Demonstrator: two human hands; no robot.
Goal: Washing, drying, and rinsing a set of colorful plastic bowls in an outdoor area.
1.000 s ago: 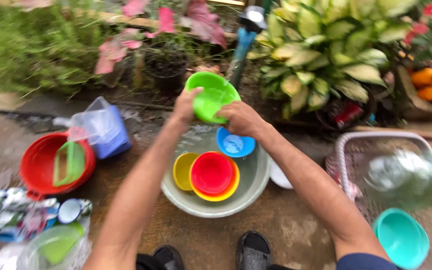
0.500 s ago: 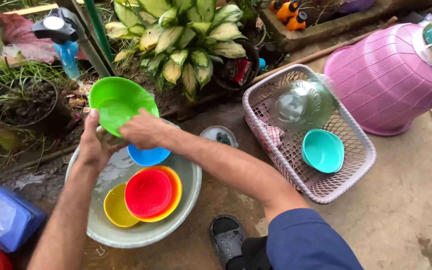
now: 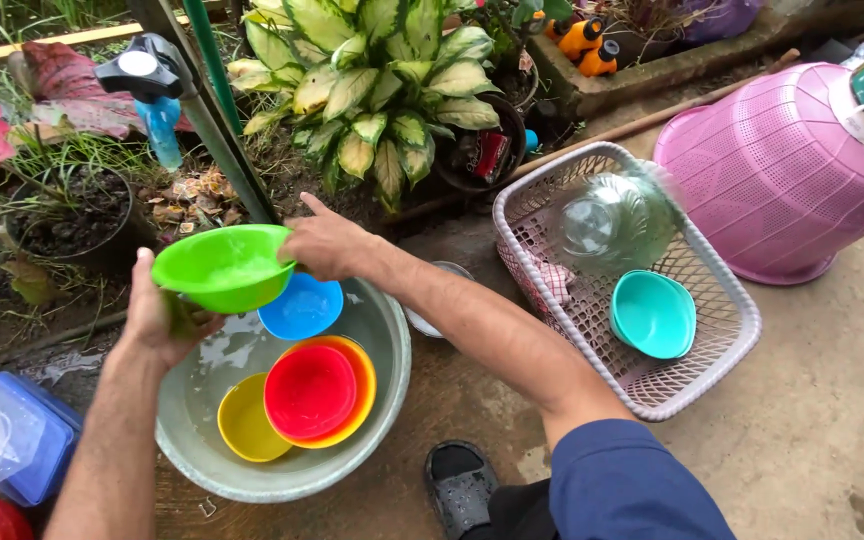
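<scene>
Above the grey basin [image 3: 372,440], both hands hold a green bowl [image 3: 220,268] level, with a little water in it. Left hand [image 3: 160,312] grips the near-left rim, fingers closed on the bowl's edge and underside. Right hand [image 3: 327,245] clasps the right rim, index finger stretched out toward the plants.

Inside the basin: a blue bowl [image 3: 302,308] just under the right hand, a red bowl [image 3: 310,392] nested in an orange bowl [image 3: 360,385], and a yellow bowl [image 3: 240,428] beside them, with water around them.

Right of the basin, on the concrete: a pink basket [image 3: 722,340] holding a teal bowl [image 3: 652,315] and a clear glass jar [image 3: 612,218]. An upturned pink hamper [image 3: 772,170] stands behind it. A tap [image 3: 152,85] and a leafy potted plant [image 3: 372,80] sit beyond the basin. A blue box [image 3: 37,445] lies at far left.
</scene>
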